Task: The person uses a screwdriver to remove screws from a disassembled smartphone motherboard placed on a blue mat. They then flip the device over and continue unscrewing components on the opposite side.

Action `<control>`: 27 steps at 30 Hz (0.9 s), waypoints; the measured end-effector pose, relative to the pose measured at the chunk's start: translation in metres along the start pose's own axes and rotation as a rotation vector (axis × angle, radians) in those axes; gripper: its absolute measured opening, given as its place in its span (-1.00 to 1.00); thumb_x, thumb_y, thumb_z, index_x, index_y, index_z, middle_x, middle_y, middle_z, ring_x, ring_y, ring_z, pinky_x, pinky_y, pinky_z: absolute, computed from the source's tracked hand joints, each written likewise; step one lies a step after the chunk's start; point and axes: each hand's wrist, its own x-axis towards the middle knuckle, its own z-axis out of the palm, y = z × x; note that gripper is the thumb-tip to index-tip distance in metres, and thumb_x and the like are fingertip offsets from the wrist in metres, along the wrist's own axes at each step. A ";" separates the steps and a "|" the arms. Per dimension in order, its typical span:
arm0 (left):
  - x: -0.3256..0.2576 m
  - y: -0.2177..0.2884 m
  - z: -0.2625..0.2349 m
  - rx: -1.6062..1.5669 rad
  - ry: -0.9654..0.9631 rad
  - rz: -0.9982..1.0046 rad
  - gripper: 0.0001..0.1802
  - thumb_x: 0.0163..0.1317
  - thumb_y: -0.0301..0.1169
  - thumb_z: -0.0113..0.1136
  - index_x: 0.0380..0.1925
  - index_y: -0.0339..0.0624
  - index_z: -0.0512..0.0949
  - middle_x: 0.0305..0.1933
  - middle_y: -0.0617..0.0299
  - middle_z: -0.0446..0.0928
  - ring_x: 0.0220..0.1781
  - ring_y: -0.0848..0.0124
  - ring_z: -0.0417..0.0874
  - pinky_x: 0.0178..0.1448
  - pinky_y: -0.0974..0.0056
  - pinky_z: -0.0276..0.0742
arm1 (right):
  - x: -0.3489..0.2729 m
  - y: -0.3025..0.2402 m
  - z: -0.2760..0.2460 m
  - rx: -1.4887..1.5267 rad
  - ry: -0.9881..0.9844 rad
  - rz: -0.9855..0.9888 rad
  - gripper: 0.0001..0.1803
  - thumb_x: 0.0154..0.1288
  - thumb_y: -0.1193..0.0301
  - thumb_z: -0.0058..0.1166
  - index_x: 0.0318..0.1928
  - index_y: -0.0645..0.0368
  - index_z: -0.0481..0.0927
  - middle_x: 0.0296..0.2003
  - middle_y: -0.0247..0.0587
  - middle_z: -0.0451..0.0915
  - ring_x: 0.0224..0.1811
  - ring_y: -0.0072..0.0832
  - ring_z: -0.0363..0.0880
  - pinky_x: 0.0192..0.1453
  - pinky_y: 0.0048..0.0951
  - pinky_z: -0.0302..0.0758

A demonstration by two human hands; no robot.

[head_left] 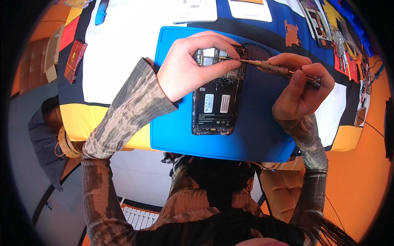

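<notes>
An opened smartphone (217, 107) lies on a blue work mat (262, 131), its black battery and upper circuit board exposed. My right hand (303, 88) grips a bronze-coloured precision screwdriver (276, 68), held nearly level with its tip pointing left over the phone's upper right part. There the thumb and forefinger of my left hand (192, 67) come together in a pinch at the tip. Whatever sits between those fingertips is too small to make out. My left hand covers part of the circuit board.
A slim red box (75, 61) lies at left on the striped tablecloth. Two white flat items, one a box (194, 11), lie at the far side. Farther right are a copper-coloured sheet part (292, 34), an opened phone frame (315, 21) and several thin tools (341, 48).
</notes>
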 end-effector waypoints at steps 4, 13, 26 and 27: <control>0.001 0.000 -0.001 -0.045 0.008 -0.010 -0.79 0.12 -0.55 0.28 -0.20 -0.24 0.62 -0.07 0.11 0.60 -0.06 0.39 0.63 0.07 0.31 0.55 | 0.000 0.000 0.000 -0.123 0.078 -0.022 -0.82 0.49 0.48 -0.35 0.00 0.26 0.08 -0.28 0.27 0.54 -0.36 -0.30 0.63 -0.24 -0.41 0.65; -0.002 0.004 0.002 -0.179 0.042 -0.207 -0.63 0.13 -0.53 0.26 -0.01 -0.25 0.51 -0.19 0.15 0.65 -0.17 0.46 0.68 -0.08 0.38 0.62 | 0.001 0.000 -0.001 -0.208 0.085 -0.007 -0.83 0.51 0.44 -0.40 0.01 0.22 0.10 -0.31 0.23 0.56 -0.43 -0.37 0.62 -0.31 -0.50 0.62; -0.001 0.007 0.000 -0.162 0.001 -0.214 -0.62 0.17 -0.60 0.22 0.02 -0.30 0.46 -0.17 0.19 0.64 -0.13 0.50 0.65 0.00 0.41 0.56 | 0.004 0.003 0.000 -0.084 0.012 0.022 -0.77 0.46 0.56 -0.30 0.05 0.23 0.07 -0.27 0.09 0.56 -0.37 -0.48 0.60 -0.22 -0.57 0.58; -0.001 0.007 0.000 -0.156 0.003 -0.213 -0.62 0.17 -0.60 0.22 0.02 -0.30 0.46 -0.17 0.18 0.64 -0.13 0.50 0.65 0.00 0.41 0.56 | 0.004 0.003 0.000 -0.092 0.002 0.027 -0.77 0.45 0.56 -0.30 0.05 0.23 0.07 -0.27 0.09 0.56 -0.38 -0.48 0.60 -0.23 -0.57 0.58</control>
